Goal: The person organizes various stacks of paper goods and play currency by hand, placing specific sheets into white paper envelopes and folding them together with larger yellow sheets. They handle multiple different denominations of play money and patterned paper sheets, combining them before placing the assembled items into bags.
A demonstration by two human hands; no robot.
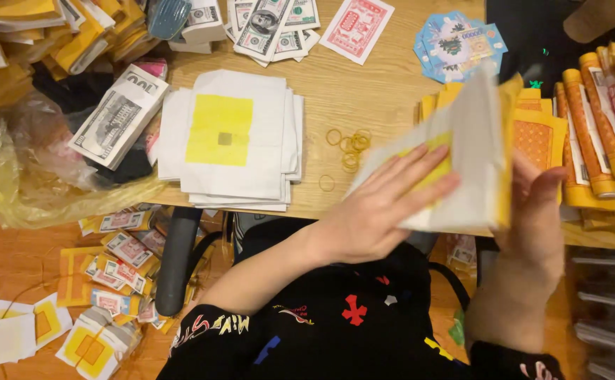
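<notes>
At right of frame, above the bench (364,91) edge, your left hand (385,211) and right hand (532,218) clamp a blurred joss-paper stack (473,141); you're squaring it, and next it likely needs a rubber band (327,183).

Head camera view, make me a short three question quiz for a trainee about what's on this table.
1. True or false: both hands hold the bundle of paper sheets.
2. What lies on the table between the white stack with a yellow square and that bundle? A) rubber bands B) scissors C) coins
3. What kind of paper lies left of the white stack?

Key: 1 true, left hand and right hand. 2 A. 3 a bundle of banknote-style paper.
</notes>
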